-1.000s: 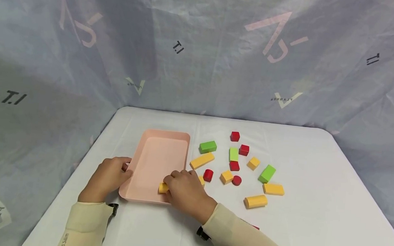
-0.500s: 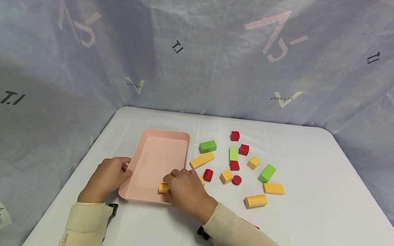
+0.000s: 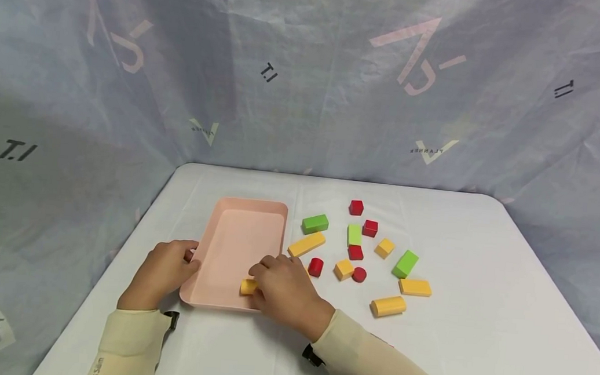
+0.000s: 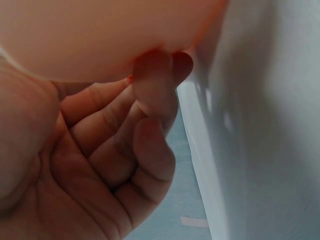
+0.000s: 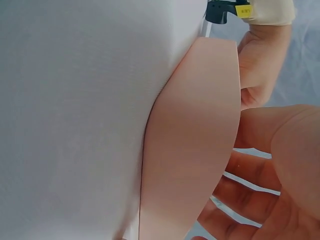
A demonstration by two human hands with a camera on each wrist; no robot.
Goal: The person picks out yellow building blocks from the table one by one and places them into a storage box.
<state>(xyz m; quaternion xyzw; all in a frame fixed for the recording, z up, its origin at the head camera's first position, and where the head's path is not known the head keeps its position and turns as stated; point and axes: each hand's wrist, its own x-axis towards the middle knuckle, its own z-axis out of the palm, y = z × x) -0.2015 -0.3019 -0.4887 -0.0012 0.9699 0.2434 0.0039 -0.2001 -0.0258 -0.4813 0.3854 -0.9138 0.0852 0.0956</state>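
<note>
A shallow pink tray [image 3: 244,236] lies on the left part of the white table. My left hand [image 3: 160,271] grips its left rim; the left wrist view has those fingers [image 4: 152,90] curled against the outside of the pink wall. Over the tray's front right corner, my right hand [image 3: 287,291] holds a yellow half-round block [image 3: 248,287] low inside the tray. One end of this block sticks out left of the fingers, and the hand covers the other. In the right wrist view the tray's wall [image 5: 192,130] hides the fingertips and the block.
Right of the tray lie scattered toy blocks: green ones [image 3: 315,224], yellow ones such as a long bar [image 3: 306,244] and a half-round piece [image 3: 388,306], and red ones including a cylinder [image 3: 315,267] and a small disc [image 3: 359,275]. Grey printed cloth [image 3: 306,95] hangs behind the table.
Both hands keep almost the same place on the tray and block. The right hand has shifted very slightly and covers more of the yellow piece beside the tray.
</note>
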